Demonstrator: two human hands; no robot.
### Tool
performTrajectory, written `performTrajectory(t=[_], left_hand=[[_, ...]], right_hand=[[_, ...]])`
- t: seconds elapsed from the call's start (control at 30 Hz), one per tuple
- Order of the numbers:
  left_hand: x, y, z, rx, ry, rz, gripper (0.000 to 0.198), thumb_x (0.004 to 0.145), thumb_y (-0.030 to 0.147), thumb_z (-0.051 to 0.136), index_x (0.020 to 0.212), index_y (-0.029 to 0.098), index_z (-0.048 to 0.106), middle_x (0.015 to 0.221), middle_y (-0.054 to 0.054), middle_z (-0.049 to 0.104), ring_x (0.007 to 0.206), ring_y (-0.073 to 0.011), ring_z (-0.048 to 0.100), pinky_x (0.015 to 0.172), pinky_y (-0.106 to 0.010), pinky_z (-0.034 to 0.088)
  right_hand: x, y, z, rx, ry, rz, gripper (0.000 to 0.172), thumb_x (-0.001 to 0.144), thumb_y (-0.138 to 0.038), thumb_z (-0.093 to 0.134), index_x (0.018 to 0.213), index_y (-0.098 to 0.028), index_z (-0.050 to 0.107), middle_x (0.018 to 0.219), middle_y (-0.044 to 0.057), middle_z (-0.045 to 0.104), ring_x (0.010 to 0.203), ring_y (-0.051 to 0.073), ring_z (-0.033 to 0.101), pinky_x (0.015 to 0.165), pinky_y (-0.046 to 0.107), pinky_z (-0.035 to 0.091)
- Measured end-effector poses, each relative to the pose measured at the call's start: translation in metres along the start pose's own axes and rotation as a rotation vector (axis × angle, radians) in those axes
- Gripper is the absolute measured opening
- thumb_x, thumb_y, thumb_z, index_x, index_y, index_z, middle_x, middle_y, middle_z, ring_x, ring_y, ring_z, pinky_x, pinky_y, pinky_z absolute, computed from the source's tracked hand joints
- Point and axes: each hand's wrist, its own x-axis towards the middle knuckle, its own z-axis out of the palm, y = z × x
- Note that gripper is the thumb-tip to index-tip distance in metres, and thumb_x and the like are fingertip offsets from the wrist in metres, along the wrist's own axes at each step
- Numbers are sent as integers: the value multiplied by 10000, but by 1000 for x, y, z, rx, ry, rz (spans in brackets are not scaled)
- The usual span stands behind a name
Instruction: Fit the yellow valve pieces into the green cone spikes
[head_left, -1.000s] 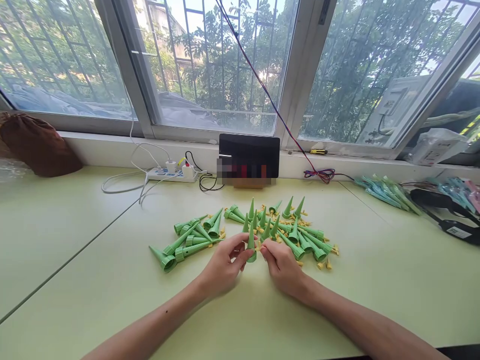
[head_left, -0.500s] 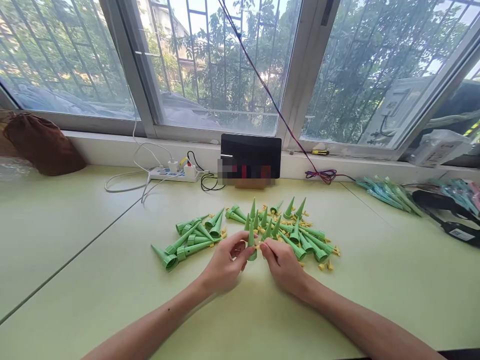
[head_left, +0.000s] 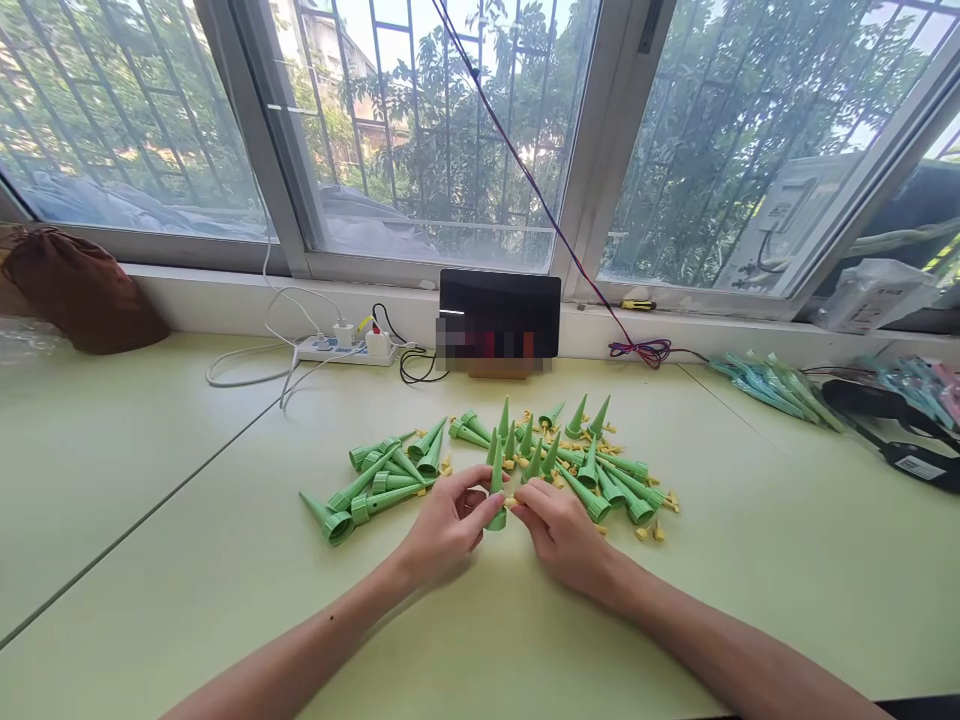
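My left hand grips a green plastic watering spike between thumb and fingers, its point upward. At the low right side of that spike sits a small yellow valve, pinched by the thumb and fingers of my right hand. The valve meets the spike's side; how far it goes in cannot be seen. Behind both hands more green spikes stand or lie in a pile, with loose yellow valves among them. Several larger green spikes lie on their sides to the left.
On the pale table, a dark tablet leans at the back. A white power strip with cables stands left of it. Plastic-wrapped items and a black strap lie at the right. A brown bag sits far left.
The held spike has shifted slightly left and down with my left hand. My right fingers have changed their hold, and more of the yellow valve shows between the hands.
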Motion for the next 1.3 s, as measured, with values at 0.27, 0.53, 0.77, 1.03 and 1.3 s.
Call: performTrajectory(t=[0.27,0.53,0.77,1.03,1.3], left_hand=[[-1,-2,-1,291,54,182,220,937,350,546,970,142,608,637,34,420,591,-101,388,547,-228,339],[-1,1,-1,294,57,219,198,935,329,549,972,150,627,676,22,432,613,-104,383,556,-229,339],[1,6,0,-114,-9,-52,346,878,476,632,987,152,581,569,74,357,479,-67,279,428,-211,257],[0,7,2,-135,-24,-65,366,865,491,649,977,148,588,595,66,380,474,-60,294,406,-197,268],[-2,4,2,303,88,223,190,917,319,593,975,156,670,655,21,465,589,-98,402,535,-217,342]], right_hand=[[-3,0,-1,35,-18,27,308,1020,-252,383,722,-221,311,662,-22,435,588,133,377,573,259,279],[-3,0,1,22,-12,55,306,1036,-285,350,736,-224,350,655,-21,471,560,134,386,559,261,285],[1,-5,0,71,53,87,206,1031,-291,418,876,-208,524,793,13,578,679,147,512,644,257,390],[0,-3,1,67,25,18,217,1032,-236,393,852,-207,512,805,27,568,721,160,509,666,274,398],[0,-1,2,137,32,-5,227,1025,-212,380,821,-207,480,788,26,562,705,158,493,654,270,394]])
